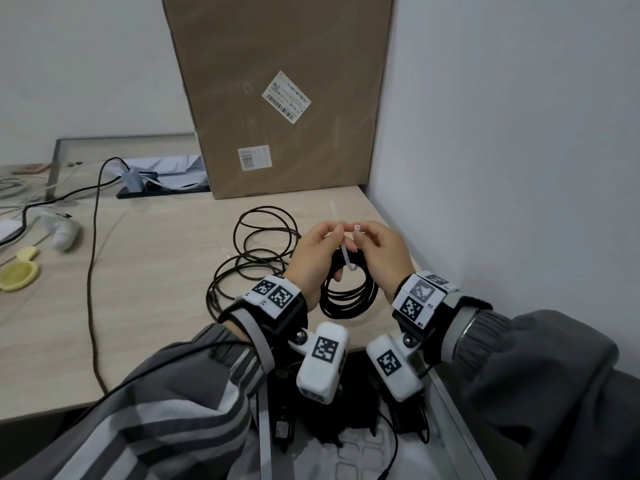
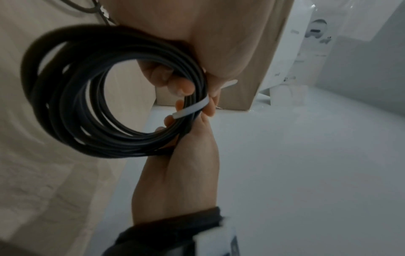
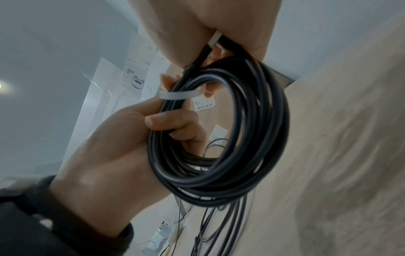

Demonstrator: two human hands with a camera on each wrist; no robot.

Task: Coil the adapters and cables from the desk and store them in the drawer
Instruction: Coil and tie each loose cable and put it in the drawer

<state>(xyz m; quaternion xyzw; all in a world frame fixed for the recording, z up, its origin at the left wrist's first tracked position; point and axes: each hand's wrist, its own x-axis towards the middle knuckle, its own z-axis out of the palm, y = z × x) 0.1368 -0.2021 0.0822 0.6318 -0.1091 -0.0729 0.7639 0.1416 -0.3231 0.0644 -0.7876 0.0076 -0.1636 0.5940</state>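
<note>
Black and wound up tight, the coiled cable (image 1: 348,292) hung just above the desk (image 1: 145,271) between both hands, with a white zip tie (image 1: 344,252) looped round its top strands. Way off to the left of the left hand sat a pale yellow thing (image 1: 15,271) and a white controller (image 1: 64,232), with a dark cord (image 1: 92,271) trailing over the desk edge. Closer in, just behind that hand, a loose black cable (image 1: 256,251) lay in sloppy loops. The left hand (image 1: 317,261) had its lower fingers curled through the coil while thumb and forefinger pinched the tie's tail. The right hand (image 1: 381,254) touched the coil's other side, fingertips pinching the tie's head end. Behind both stood a cardboard box (image 1: 280,91). Below the wrists the open drawer (image 1: 450,407) already held dark adapters (image 1: 282,427).
</note>
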